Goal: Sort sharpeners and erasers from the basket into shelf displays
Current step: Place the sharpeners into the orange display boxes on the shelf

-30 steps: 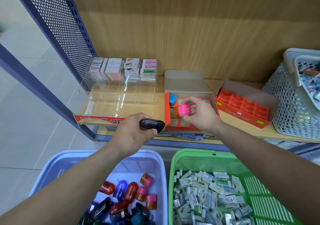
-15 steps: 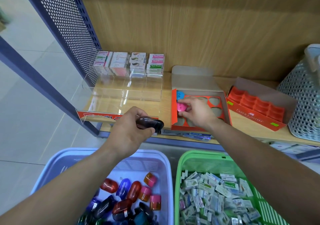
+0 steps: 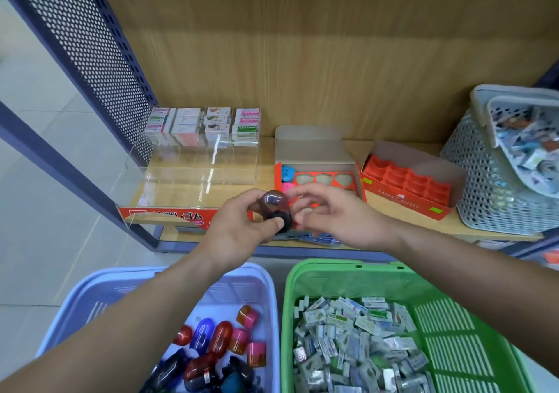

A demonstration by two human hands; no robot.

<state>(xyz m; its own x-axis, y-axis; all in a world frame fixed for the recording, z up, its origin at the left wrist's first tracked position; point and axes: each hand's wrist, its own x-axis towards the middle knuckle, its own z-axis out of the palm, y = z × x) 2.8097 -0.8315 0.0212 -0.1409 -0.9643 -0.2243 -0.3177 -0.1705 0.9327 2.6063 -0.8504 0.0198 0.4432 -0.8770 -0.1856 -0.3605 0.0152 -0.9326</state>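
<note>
My left hand point(image 3: 239, 229) grips a dark, smoky sharpener point(image 3: 276, 208) in front of the shelf edge. My right hand point(image 3: 335, 217) is beside it, with thumb and forefinger reaching the sharpener's right side, fingers loosely curved. Behind my hands lies the orange display box point(image 3: 320, 173), with a blue sharpener point(image 3: 287, 172) and a pink sharpener point(image 3: 287, 187) in its left slots. Below, the lavender basket point(image 3: 266, 277) holds several coloured sharpeners point(image 3: 211, 341). The green basket point(image 3: 302, 271) holds several wrapped erasers point(image 3: 348, 332).
A clear acrylic display point(image 3: 193, 178) stands at the shelf's left with stacked eraser boxes point(image 3: 205, 126) at its back. A second orange Faber-Castell box point(image 3: 405, 199) lies to the right. A grey perforated basket point(image 3: 484, 181) sits at far right. A perforated metal panel point(image 3: 99, 60) bounds the left.
My right hand has let go of the pink sharpener, which now sits in the box, and has come back to the dark sharpener. My left hand has brought that sharpener rightward and turned it upright.
</note>
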